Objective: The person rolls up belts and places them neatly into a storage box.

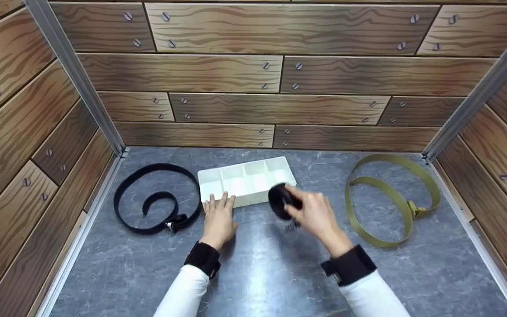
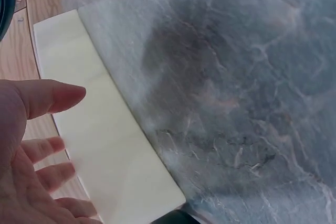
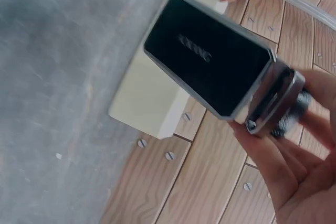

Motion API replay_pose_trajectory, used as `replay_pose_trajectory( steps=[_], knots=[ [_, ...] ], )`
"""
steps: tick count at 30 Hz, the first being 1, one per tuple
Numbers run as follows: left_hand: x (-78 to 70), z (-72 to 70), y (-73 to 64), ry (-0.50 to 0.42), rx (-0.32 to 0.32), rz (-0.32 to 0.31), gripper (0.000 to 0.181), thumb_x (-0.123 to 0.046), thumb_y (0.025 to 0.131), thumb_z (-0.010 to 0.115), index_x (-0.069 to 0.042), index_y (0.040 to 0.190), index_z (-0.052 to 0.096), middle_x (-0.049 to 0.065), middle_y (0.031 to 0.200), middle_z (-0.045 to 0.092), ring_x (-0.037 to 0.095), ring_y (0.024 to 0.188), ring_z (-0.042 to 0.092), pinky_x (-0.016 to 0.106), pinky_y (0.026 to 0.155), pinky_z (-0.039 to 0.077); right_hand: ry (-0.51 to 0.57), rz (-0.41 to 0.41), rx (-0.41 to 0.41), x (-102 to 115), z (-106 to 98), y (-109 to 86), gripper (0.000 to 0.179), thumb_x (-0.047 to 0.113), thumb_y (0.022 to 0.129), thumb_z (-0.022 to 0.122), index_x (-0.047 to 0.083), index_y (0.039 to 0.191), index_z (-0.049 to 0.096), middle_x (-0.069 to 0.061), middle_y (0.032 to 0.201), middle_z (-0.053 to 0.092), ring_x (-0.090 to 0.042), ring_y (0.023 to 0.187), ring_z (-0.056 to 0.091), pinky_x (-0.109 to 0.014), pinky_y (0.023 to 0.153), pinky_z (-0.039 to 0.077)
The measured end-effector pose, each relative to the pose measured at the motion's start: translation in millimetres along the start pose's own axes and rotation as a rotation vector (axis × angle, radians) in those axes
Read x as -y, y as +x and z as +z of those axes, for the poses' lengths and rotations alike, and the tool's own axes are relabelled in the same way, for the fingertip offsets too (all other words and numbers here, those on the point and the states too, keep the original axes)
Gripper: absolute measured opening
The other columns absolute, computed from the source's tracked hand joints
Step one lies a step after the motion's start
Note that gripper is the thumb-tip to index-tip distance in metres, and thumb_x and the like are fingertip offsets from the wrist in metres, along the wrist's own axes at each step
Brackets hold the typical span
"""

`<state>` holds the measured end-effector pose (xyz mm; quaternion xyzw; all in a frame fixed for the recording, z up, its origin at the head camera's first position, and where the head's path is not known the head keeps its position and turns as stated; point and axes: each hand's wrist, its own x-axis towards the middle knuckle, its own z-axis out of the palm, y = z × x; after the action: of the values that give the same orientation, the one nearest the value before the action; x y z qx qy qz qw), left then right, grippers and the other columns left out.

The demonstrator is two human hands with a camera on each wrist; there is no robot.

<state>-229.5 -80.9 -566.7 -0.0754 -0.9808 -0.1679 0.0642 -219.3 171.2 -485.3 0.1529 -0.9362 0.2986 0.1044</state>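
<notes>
My right hand [image 1: 317, 215] grips a rolled-up black belt [image 1: 277, 204] above the right front of a white divided box [image 1: 249, 200]. In the right wrist view the belt's buckle [image 3: 207, 56] shows a dark face, a silver rim and blurred lettering. The fingers and thumb pinch the roll just behind it. My left hand [image 1: 219, 222] rests at the box's front left edge with its fingers extended over the rim. The left wrist view shows the thumb held apart from the box's pale side wall [image 2: 105, 119]. The visible compartments hold nothing.
On the left, a loosely coiled black belt [image 1: 123, 215] with a buckle lies close to the box. An olive belt [image 1: 434, 189] lies looped on the right. Wood-patterned walls [image 1: 227, 72] enclose the grey marbled surface [image 1: 117, 273] at the back and both sides.
</notes>
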Motion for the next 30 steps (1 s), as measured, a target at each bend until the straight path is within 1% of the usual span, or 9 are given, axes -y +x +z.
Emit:
replay_pose_trajectory(
  steps=[4,8,11,14,16,19,22,26,30],
  knots=[
    [1.0,-1.0,-3.5,-0.007,0.007,0.017,0.07,-0.015,0.077,0.078,-0.007,0.141,0.051,0.018,0.148,0.043,0.056,0.134,0.029,0.065,0.108,0.022,0.001,0.03,-0.124,2.1,-5.4,21.7,0.056,0.013,0.081,0.079,0.011,0.133,0.061,-0.029,0.101,0.068,-0.024,0.054,0.063,-0.026,0.042,0.048],
    [0.8,-2.0,-8.6,-0.013,0.008,0.039,0.067,-0.017,0.079,0.079,-0.008,0.139,0.052,0.016,0.147,0.045,0.055,0.134,0.029,0.065,0.108,0.022,-0.045,0.033,-0.234,1.4,-7.0,40.6,0.055,0.016,0.081,0.079,0.011,0.133,0.061,-0.029,0.098,0.068,-0.034,0.059,0.066,-0.037,0.047,0.053],
    [0.7,-2.5,-12.0,-0.018,0.01,0.058,0.066,-0.016,0.078,0.078,-0.008,0.138,0.053,0.016,0.146,0.046,0.055,0.134,0.03,0.065,0.108,0.022,-0.079,0.038,-0.295,-2.6,-4.1,51.2,0.054,0.019,0.082,0.079,0.011,0.133,0.061,-0.028,0.1,0.069,-0.04,0.067,0.067,-0.046,0.055,0.054],
    [0.6,-2.0,-15.2,-0.017,0.018,0.078,0.066,-0.015,0.077,0.078,-0.008,0.138,0.053,0.016,0.146,0.046,0.055,0.134,0.031,0.065,0.107,0.022,-0.096,0.058,-0.336,-9.0,2.4,57.5,0.053,0.02,0.084,0.078,0.011,0.133,0.061,-0.028,0.102,0.068,-0.043,0.069,0.067,-0.049,0.058,0.054],
    [0.0,-1.7,-17.0,-0.011,0.026,0.088,0.067,-0.014,0.077,0.077,-0.008,0.139,0.052,0.016,0.147,0.045,0.055,0.134,0.031,0.065,0.107,0.022,-0.111,0.069,-0.349,-14.7,8.2,59.8,0.053,0.02,0.084,0.077,0.009,0.133,0.061,-0.029,0.1,0.068,-0.045,0.069,0.066,-0.051,0.058,0.053],
    [-1.4,-1.4,-19.1,-0.007,0.035,0.092,0.068,-0.014,0.076,0.077,-0.008,0.139,0.052,0.016,0.147,0.044,0.054,0.134,0.03,0.065,0.107,0.023,-0.152,0.087,-0.339,-22.5,17.4,60.6,0.053,0.02,0.084,0.077,0.009,0.134,0.06,-0.028,0.096,0.069,-0.045,0.066,0.065,-0.051,0.057,0.052],
    [-2.7,-1.7,-20.4,0.004,0.053,0.074,0.069,-0.013,0.077,0.076,-0.01,0.141,0.051,0.014,0.149,0.043,0.052,0.136,0.029,0.065,0.108,0.022,-0.2,0.106,-0.296,-28.2,25.0,59.9,0.053,0.021,0.085,0.076,0.008,0.133,0.06,-0.028,0.094,0.069,-0.047,0.066,0.065,-0.054,0.057,0.051],
    [-3.7,-1.0,-21.4,0.032,0.074,0.05,0.07,-0.014,0.079,0.075,-0.014,0.144,0.049,0.011,0.152,0.04,0.049,0.138,0.029,0.065,0.108,0.02,-0.271,0.153,-0.195,-31.4,30.3,59.9,0.053,0.024,0.086,0.073,0.009,0.135,0.059,-0.028,0.097,0.069,-0.047,0.067,0.064,-0.055,0.058,0.051],
    [-4.0,-0.3,-22.6,0.046,0.077,0.056,0.07,-0.015,0.08,0.074,-0.015,0.145,0.049,0.011,0.153,0.038,0.049,0.138,0.028,0.066,0.109,0.018,-0.309,0.212,-0.082,-32.0,32.0,62.6,0.053,0.026,0.089,0.07,0.009,0.138,0.056,-0.028,0.102,0.068,-0.046,0.07,0.065,-0.055,0.061,0.051]
  ],
)
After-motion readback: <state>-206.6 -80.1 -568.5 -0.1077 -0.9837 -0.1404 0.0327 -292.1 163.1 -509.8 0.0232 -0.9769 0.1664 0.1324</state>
